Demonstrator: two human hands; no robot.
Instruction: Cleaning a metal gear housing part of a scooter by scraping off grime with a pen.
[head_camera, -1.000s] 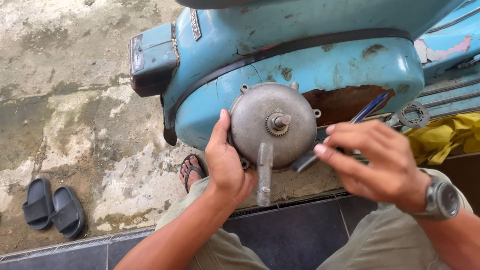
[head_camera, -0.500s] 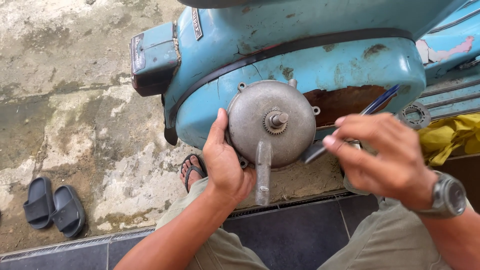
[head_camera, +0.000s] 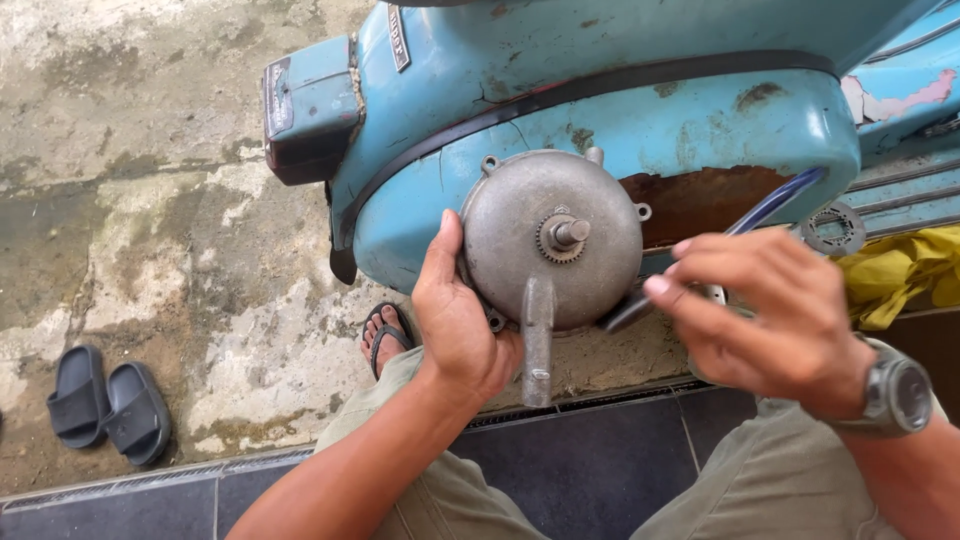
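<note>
A round grey metal engine cover (head_camera: 520, 235) with a splined shaft at its middle and a downward arm sits against the side of an old light-blue scooter (head_camera: 600, 110). My left hand (head_camera: 455, 315) grips the cover's left lower edge, thumb up along its rim. My right hand (head_camera: 775, 315), with a wristwatch, holds a blue-handled tool (head_camera: 770, 205) whose dark tip reaches the cover's lower right edge.
A pair of dark sandals (head_camera: 105, 405) lies on stained concrete at the left. My sandalled foot (head_camera: 385, 335) shows under the scooter. A toothed metal ring (head_camera: 833, 228) and a yellow cloth (head_camera: 900, 275) lie at the right. Dark tiles run along the bottom.
My right hand has shifted slightly right and down with the blue-handled tool, its tip staying at the cover's lower right. My left hand keeps its hold on the cover.
</note>
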